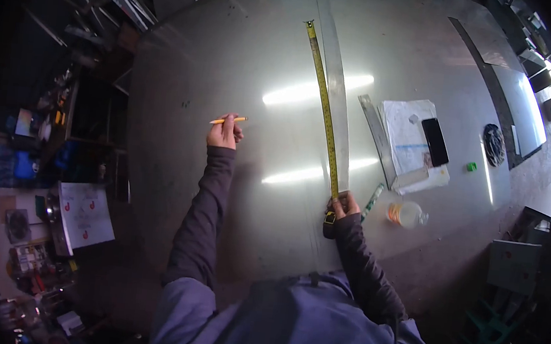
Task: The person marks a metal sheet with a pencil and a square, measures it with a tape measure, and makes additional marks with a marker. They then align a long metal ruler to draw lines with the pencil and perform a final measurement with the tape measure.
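My left hand (224, 132), raised at the left over the grey metal table (175, 182), is closed on a yellow pencil (217, 121). My right hand (346, 207) is closed at the near end of a tape measure, by its black case (329, 224). The yellow blade (327, 111) runs out from there to its hooked tip at the far side. Just right of the blade lies a long, thin metal strip (338, 85), roughly lengthwise along it. My right fingers are near the strip's near end; whether they touch it I cannot tell.
Right of the strip lie a short metal bar (375, 138), papers (399, 124), a black phone (434, 141), a plastic bottle (406, 215), a green-and-white stick (373, 200), a small green object (471, 167) and a dark coil (493, 145). Shelving with tools stands at the left.
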Demonstrator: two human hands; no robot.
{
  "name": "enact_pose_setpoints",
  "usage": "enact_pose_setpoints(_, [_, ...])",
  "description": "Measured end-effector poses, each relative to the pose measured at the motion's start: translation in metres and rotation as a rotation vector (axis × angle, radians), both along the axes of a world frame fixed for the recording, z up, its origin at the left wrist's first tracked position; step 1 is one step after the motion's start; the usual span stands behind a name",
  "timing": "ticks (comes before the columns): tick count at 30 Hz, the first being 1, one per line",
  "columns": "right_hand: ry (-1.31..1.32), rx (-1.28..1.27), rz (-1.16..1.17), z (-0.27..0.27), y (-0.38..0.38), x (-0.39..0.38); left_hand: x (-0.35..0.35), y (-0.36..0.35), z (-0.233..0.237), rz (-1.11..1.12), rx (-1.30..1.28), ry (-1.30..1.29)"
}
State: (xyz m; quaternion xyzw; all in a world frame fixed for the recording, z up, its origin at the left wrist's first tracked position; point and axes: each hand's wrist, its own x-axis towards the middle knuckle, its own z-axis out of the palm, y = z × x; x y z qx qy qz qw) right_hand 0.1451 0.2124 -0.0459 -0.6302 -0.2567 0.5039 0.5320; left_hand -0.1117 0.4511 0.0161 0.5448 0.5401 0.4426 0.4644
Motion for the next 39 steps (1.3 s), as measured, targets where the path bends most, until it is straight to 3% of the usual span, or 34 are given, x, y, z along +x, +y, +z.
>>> enact_pose_setpoints(3, [0.072,0.01,-0.065,-0.013,0.049,-0.004,0.045,0.07,0.001,0.013,0.072,0.099])
enact_pose_setpoints(8, [-0.182,0.085,-0.093,-0.017,0.095,0.012,0.084,0.156,-0.02,0.089,0.126,0.335])
enact_pose_setpoints(17, [-0.207,0.02,-0.028,-0.001,0.089,0.02,0.097,0.222,-0.068,-0.002,0.207,0.607])
enact_pose_setpoints(19, [-0.192,0.012,-0.007,-0.003,0.088,0.021,0.096,0.225,-0.075,0.011,0.239,0.686])
enact_pose_setpoints(21, [-0.136,0.002,-0.013,-0.009,0.083,0.02,0.094,0.22,-0.082,0.094,0.43,0.868])
enact_pose_setpoints(32, [-0.073,0.056,0.005,-0.009,0.084,0.022,0.097,0.201,-0.072,0.05,0.325,0.836])
enact_pose_setpoints(39, [-0.036,0.03,-0.008,-0.003,0.088,0.023,0.107,0.2,-0.073,0.054,0.396,0.847])
